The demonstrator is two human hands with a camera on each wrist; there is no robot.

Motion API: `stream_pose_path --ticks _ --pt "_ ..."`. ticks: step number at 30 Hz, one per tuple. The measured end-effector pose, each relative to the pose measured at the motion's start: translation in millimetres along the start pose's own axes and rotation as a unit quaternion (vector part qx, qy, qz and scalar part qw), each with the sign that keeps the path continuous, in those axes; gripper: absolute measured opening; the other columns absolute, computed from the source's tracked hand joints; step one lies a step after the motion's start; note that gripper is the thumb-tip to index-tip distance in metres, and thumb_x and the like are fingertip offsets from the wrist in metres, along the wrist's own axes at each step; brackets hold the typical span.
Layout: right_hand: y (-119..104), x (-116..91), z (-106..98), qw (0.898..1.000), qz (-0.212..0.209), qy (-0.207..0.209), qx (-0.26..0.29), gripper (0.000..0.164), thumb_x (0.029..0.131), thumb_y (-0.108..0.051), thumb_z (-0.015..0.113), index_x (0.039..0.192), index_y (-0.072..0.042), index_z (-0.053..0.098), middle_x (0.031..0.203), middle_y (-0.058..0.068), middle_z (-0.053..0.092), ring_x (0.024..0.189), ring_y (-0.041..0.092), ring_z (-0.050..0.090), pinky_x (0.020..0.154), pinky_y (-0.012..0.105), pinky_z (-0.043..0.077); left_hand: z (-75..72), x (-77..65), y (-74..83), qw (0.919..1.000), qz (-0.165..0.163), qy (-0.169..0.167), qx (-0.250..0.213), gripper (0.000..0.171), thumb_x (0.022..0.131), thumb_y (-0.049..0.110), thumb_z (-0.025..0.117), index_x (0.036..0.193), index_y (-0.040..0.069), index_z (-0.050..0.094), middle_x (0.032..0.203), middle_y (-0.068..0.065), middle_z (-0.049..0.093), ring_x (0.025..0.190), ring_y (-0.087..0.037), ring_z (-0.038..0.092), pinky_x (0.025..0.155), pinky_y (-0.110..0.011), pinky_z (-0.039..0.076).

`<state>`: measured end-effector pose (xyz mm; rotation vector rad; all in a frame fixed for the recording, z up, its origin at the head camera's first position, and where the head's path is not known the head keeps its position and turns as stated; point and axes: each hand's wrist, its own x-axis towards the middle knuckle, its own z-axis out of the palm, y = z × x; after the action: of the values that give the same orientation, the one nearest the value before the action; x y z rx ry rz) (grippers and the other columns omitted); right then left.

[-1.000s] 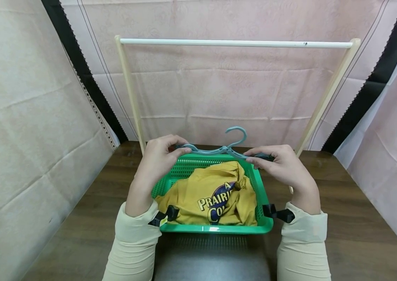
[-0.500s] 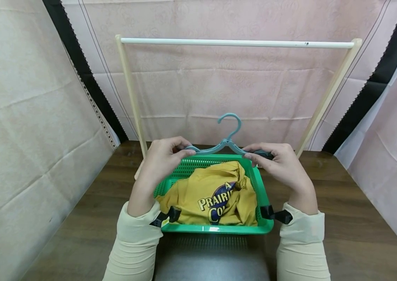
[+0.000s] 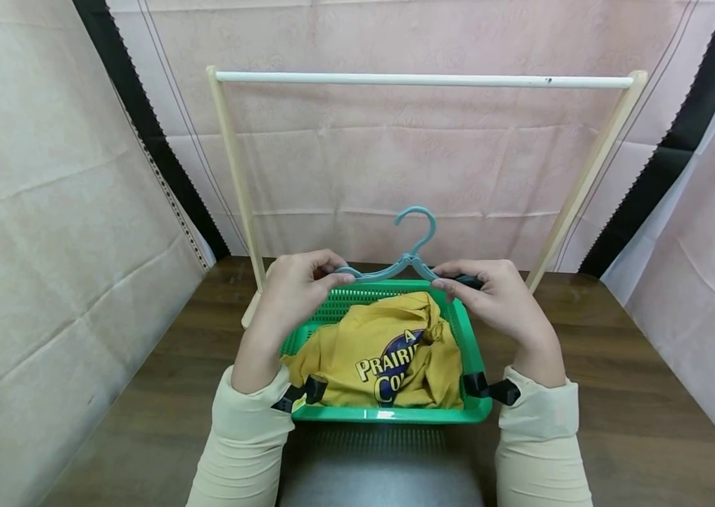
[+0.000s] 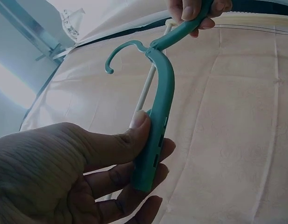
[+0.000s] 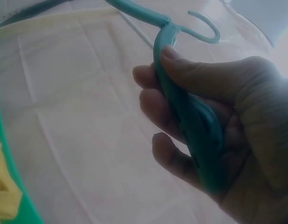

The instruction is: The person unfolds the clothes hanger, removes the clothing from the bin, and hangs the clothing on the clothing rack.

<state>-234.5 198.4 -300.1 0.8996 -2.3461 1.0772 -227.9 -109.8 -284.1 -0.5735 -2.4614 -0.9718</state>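
Note:
A teal clothes hanger [image 3: 390, 270] is held level above the far edge of the basket, its hook pointing up. The left hand [image 3: 297, 290] pinches one arm of it between thumb and fingers. On the other arm, the right hand [image 3: 490, 292] grips with its thumb close to the central joint, as the right wrist view shows. Both hanger arms [image 4: 163, 93] meet at a joint below the hook in the left wrist view. Beneath the hands, a yellow garment [image 3: 338, 348] with printed lettering lies crumpled in the green basket [image 3: 389, 414].
A rack with a white horizontal bar [image 3: 421, 79] and cream-coloured posts [image 3: 233, 155] stands behind the basket. The wooden table [image 3: 611, 422] extends to both sides. Pale cloth [image 3: 98, 246] hangs around the table at the left, back and right.
The hanger's hook has swung more upright and slightly left since a second ago. The right hand has shifted a little left, toward the hanger's middle.

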Motion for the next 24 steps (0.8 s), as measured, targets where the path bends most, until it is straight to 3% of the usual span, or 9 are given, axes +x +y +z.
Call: stream_pose_path --ticks 5,14,18,24 --pt "0.5 0.8 -1.7 1.000 -0.002 0.004 -0.009 0.011 0.094 -0.016 0.074 0.104 -0.017 0.077 0.075 -0.002 0.071 0.066 0.009 0.064 0.052 0.025 0.048 2.0 1.9 2.8 0.9998 -0.010 -0.015 0.010 0.010 0.091 0.029 0.077 0.089 0.020 0.077 0.076 0.006 0.070 0.063 -0.013 0.055 0.059 -0.033 0.044" --pt "-0.2 1.5 1.5 1.000 -0.007 -0.002 -0.013 0.010 0.095 -0.020 0.073 0.104 -0.020 0.077 0.076 -0.013 0.069 0.067 0.008 0.064 0.057 0.024 0.050 1.6 0.2 7.3 0.9976 -0.066 -0.020 -0.013 0.008 0.091 0.025 0.077 0.087 0.018 0.076 0.078 0.007 0.070 0.070 -0.016 0.058 0.064 -0.033 0.047" --pt "-1.2 1.5 3.9 1.000 -0.011 -0.006 -0.021 0.010 0.094 -0.021 0.073 0.104 -0.021 0.077 0.080 -0.013 0.071 0.068 0.005 0.066 0.061 0.025 0.053 2.9 -0.7 6.5 0.9977 -0.061 -0.025 -0.017 0.008 0.092 0.025 0.076 0.087 0.018 0.076 0.079 0.006 0.071 0.070 -0.015 0.059 0.064 -0.033 0.048" --pt "-1.6 3.3 5.7 0.999 -0.025 0.001 -0.042 0.011 0.093 -0.021 0.075 0.103 -0.018 0.078 0.086 -0.012 0.074 0.070 0.001 0.067 0.066 0.024 0.055 4.1 0.2 5.4 0.9992 -0.026 -0.030 0.004 0.009 0.091 0.028 0.077 0.088 0.020 0.078 0.081 0.008 0.072 0.070 -0.013 0.059 0.064 -0.032 0.048"
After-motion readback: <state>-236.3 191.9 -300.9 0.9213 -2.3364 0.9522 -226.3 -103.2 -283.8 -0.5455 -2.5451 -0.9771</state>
